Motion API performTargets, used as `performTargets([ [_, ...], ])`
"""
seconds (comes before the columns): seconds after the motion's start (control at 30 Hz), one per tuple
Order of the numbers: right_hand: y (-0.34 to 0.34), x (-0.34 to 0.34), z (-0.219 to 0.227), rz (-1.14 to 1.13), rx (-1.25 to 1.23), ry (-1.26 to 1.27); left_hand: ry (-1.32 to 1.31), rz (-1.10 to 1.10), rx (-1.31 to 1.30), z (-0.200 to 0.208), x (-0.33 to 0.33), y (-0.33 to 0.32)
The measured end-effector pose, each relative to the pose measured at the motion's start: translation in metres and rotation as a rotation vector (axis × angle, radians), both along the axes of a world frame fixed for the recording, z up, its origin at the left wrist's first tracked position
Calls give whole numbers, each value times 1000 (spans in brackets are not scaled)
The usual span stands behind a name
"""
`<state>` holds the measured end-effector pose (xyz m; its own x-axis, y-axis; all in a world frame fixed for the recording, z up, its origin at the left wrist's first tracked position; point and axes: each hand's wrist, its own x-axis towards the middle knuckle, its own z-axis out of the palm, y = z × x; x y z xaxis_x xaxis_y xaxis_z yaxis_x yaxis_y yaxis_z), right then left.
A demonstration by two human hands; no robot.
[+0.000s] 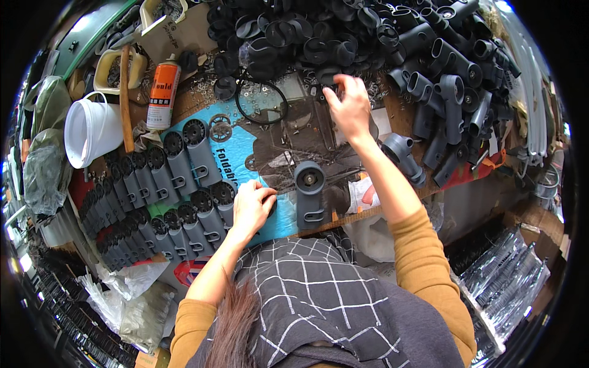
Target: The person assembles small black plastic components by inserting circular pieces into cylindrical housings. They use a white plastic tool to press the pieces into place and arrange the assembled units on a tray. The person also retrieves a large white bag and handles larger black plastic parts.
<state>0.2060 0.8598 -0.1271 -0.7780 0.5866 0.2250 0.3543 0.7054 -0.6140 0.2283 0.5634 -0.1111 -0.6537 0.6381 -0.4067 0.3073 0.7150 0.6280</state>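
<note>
A dark grey plastic part (305, 207) lies on the bench in front of me, its round end facing away with a metal piece in the centre. To its left is my left hand (250, 207), its fingers curled together; a bit of something dark shows beside the fingertips, too hidden to name. Farther off, my right hand (352, 113) reaches toward a heap of black curved plastic pieces (319, 46). Its thumb and fingers are apart, and I see nothing between them. Loose washers and small metal bits (251, 95) lie scattered before the heap.
Rows of similar grey parts with black wheels (169, 168) fill the left side. More grey tubular parts (451, 92) are piled at right. A white bucket (92, 132), an orange spray can (163, 95), a wooden handle (126, 98) and a black ring (283, 98) are also around.
</note>
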Motion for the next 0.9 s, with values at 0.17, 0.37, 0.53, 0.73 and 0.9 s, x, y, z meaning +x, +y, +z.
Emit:
performTargets([
  [0.17, 17, -29, -22, 111, 188, -77, 8, 55, 10, 0, -1, -4],
  [0.37, 24, -28, -27, 71, 56, -71, -18, 76, 12, -1, -8, -3],
  [0.53, 5, -5, 12, 128, -9, -73, 75, 157, 242, 13, -28, 34],
  [0.73, -71, 77, 58, 67, -501, -68, -547, 614, 638, 25, -16, 87],
  [0.9, -98, 120, 32, -135, -851, -360, -535, 510, 393, 13, 5, 58],
])
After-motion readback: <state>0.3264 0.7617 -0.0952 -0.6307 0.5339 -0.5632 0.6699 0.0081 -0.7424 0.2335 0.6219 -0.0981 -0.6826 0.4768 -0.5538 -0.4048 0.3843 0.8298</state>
